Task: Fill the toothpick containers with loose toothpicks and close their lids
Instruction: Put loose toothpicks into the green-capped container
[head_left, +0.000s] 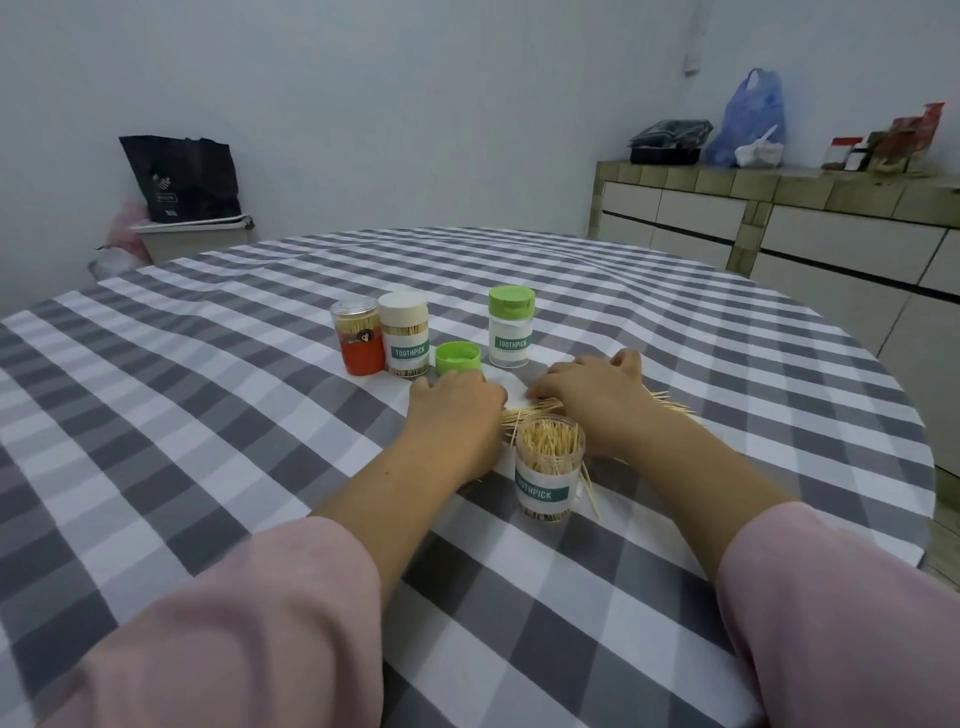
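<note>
**Hands on loose toothpicks beside an open container**

A pale-walled room holds a round tabletop (208, 415) under a grey-and-white checked cloth; a tiled counter (779, 187) with a blue plastic bag (750, 117) runs along the right wall, and a black bag (182, 176) sits in a bin near the far left corner.

Near the middle of the tabletop, both hands lie palm-down on a heap of loose toothpicks (535, 410); the left hand (454, 415) covers the heap's left end, the right hand (592, 395) its right part; the fingers curl downward over the sticks, but whether they pinch any cannot be told from this angle.

Toward the near edge, between the two forearms, stands an open toothpick container (548, 473), lidless and packed with upright sticks; a few strays lean against its right side.

Toward the far edge, beyond the hands, stand a red-labelled container (358, 338) with a clear lid, touching a white-lidded container (405, 332); just beside them lies a loose green lid (457, 357), hollow side up; to its right stands a green-lidded container (510, 327), closed.
</note>
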